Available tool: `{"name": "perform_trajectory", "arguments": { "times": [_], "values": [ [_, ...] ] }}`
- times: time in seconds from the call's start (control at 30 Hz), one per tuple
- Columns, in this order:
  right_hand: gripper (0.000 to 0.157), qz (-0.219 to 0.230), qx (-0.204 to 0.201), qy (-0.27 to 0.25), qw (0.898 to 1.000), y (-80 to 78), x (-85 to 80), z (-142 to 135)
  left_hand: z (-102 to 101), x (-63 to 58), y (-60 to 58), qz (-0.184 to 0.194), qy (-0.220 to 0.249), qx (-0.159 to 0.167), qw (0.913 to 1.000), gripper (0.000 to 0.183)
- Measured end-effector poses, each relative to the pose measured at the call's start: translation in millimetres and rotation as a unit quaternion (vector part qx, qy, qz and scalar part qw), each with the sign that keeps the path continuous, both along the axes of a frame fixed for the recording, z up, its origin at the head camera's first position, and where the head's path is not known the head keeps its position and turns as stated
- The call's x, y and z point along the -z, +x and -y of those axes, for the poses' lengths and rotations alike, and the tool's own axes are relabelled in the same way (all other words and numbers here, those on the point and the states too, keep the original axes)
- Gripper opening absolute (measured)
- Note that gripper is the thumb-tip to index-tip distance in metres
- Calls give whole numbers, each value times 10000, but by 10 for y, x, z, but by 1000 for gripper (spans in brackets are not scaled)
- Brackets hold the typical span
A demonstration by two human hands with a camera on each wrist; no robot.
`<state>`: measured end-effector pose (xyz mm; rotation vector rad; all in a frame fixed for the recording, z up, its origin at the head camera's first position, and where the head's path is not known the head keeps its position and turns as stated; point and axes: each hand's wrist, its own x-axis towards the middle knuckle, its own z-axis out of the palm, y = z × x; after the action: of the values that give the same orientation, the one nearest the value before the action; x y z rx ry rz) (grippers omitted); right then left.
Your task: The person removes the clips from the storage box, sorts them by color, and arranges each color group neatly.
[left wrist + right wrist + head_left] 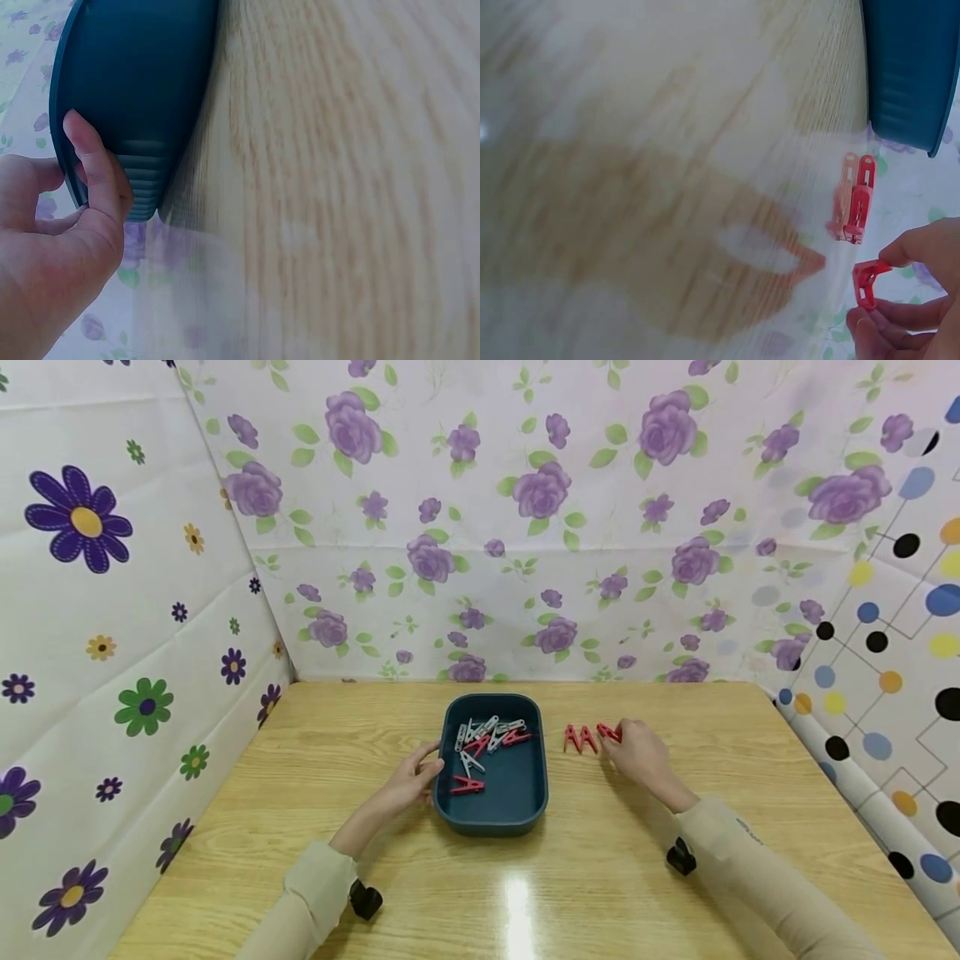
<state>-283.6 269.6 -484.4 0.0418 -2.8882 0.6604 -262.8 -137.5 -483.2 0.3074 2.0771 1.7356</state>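
A dark blue rectangular plastic bin (497,810) stands on the table, holding several red and light grey clothespins (472,762). My left hand (405,785) grips its left rim, fingers against the outer wall (142,67) in the left wrist view. To the right of the bin, my right hand (639,756) pinches a red clothespin (865,285) between thumb and fingers, low over the tabletop. Two more red clothespins (580,739) lie side by side between the bin and that hand. In the right wrist view, one red clothespin (861,196) shows beyond the pinching fingers.
The wooden table (360,718) has a glossy top that reflects light near its front. Flower-patterned cloth (450,568) hangs behind it, with more patterned cloth at both sides. A black wrist device (366,900) sits under the left sleeve, another (681,857) under the right.
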Motion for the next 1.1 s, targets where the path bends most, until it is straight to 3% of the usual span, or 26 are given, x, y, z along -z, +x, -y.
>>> {"name": "perform_trajectory", "arguments": {
  "times": [0.17, 0.77, 1.1],
  "values": [
    [25, 31, -19, 5, 10000, 23, 10, -3, -4, -7, 13, -9, 22, -8, 10000, 53],
    [41, 509, -95, 194, 9985, 12, 10, 39, 5, 6, 18, -14, 105, 57, 9999, 53],
    [43, 473, -201, 115, 9986, -41, 14, 31, 2, -1, 21, 20, 59, -5, 10000, 54]
  ]
}}
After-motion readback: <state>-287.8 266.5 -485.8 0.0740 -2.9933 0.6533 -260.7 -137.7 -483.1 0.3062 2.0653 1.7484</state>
